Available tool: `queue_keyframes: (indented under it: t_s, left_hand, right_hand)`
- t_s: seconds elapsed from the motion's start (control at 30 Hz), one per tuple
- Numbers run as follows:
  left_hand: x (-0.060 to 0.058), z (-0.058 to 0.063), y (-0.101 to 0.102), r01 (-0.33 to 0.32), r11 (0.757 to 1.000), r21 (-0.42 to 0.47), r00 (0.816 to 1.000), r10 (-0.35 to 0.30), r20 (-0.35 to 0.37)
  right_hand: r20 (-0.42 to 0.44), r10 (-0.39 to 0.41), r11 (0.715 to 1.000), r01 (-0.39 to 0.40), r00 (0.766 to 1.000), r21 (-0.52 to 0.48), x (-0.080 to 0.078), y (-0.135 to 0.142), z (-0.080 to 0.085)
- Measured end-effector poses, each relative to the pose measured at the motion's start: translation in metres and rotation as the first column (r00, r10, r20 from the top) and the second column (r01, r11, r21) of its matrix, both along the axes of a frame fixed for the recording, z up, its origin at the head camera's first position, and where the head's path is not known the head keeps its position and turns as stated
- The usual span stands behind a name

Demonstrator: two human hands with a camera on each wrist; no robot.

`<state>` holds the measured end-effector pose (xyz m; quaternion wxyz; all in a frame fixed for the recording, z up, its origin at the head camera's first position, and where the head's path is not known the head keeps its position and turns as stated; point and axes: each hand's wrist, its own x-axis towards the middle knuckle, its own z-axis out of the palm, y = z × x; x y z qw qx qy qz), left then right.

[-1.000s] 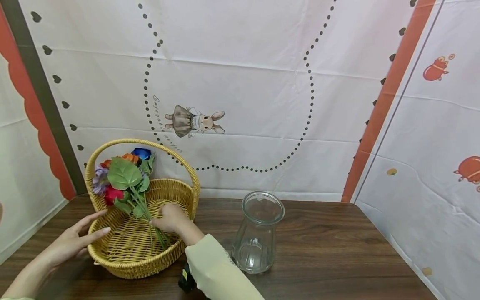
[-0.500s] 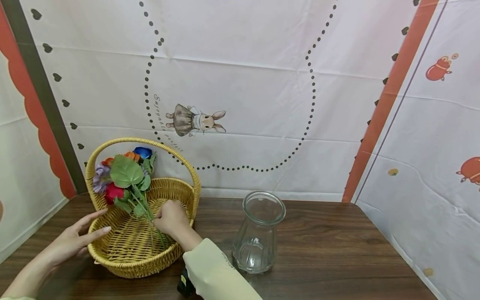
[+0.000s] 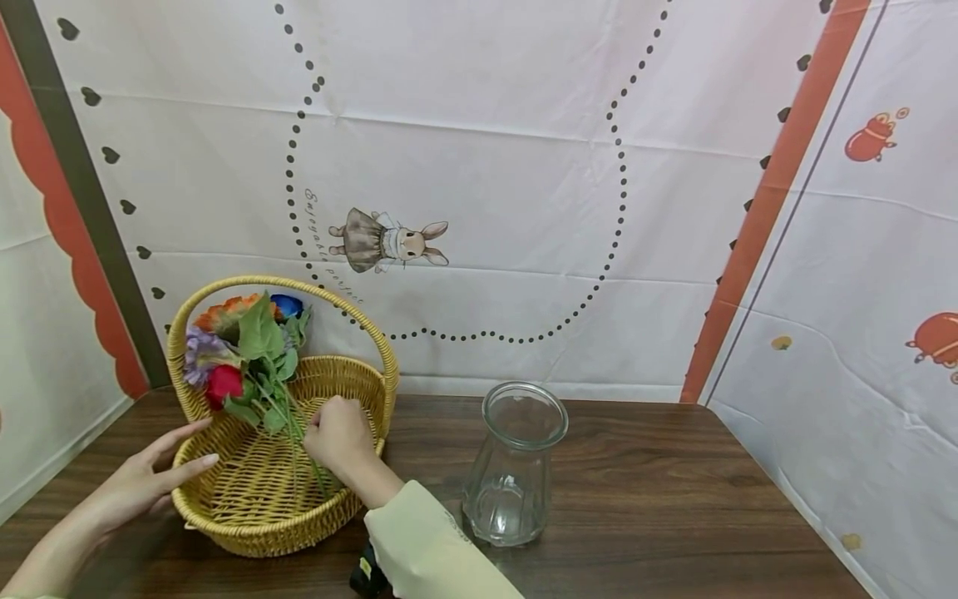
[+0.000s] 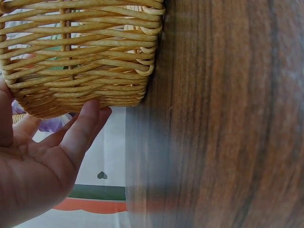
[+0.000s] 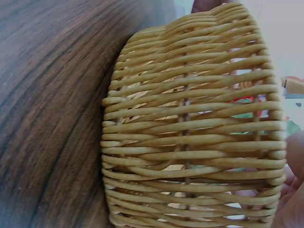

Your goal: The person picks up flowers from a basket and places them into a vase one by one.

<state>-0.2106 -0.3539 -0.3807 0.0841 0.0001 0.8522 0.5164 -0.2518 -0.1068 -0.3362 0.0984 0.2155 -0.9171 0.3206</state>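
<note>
A yellow wicker basket (image 3: 262, 532) with an arched handle stands at the left of the table. Artificial flowers lie in it: a red rose (image 3: 224, 384), a purple bloom (image 3: 205, 356), an orange bloom (image 3: 228, 314) and a blue rose (image 3: 288, 305). Reaching inside, my right hand (image 3: 340, 437) pinches green flower stems (image 3: 295, 426); its fingertips are hidden behind the fist. My left hand (image 3: 142, 482) holds the basket's left side, thumb over the rim, fingers against the outer wall. In the left wrist view, fingertips (image 4: 90, 107) touch the weave.
A glass vase (image 3: 512, 474) stands upright on the wooden table (image 3: 659, 499), right of the basket. A black object (image 3: 367, 574) shows beneath the right sleeve. Behind the table hangs a white printed cloth (image 3: 479, 208).
The large green leaf has turned edge-on, and more of the orange bloom now shows. My right hand has shifted slightly at the stems. The left hand and basket stay in place.
</note>
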Motion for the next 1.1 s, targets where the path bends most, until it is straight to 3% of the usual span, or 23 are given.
queue_keyframes:
  t_s: [0.23, 0.53, 0.83, 1.1]
  left_hand:
    - [0.000, 0.001, -0.001, 0.001, 1.000, -0.011, 1.000, -0.001, 0.003]
    - [-0.001, 0.003, -0.001, 0.014, 0.997, -0.072, 1.000, -0.014, 0.001]
    - [-0.001, 0.003, -0.002, 0.022, 0.996, -0.081, 1.000, -0.020, 0.014]
    - [-0.001, 0.002, -0.002, 0.024, 0.997, -0.070, 1.000, -0.024, -0.005]
  right_hand:
    - [0.087, -0.007, 0.993, 0.017, 0.996, -0.119, 0.002, 0.001, 0.012]
    - [0.112, -0.014, 0.971, 0.040, 0.994, -0.236, 0.005, 0.006, 0.032]
    - [0.155, -0.013, 0.980, 0.044, 0.988, -0.194, 0.015, 0.016, 0.046]
    - [0.163, 0.005, 0.986, 0.022, 0.987, -0.162, 0.031, 0.035, 0.045]
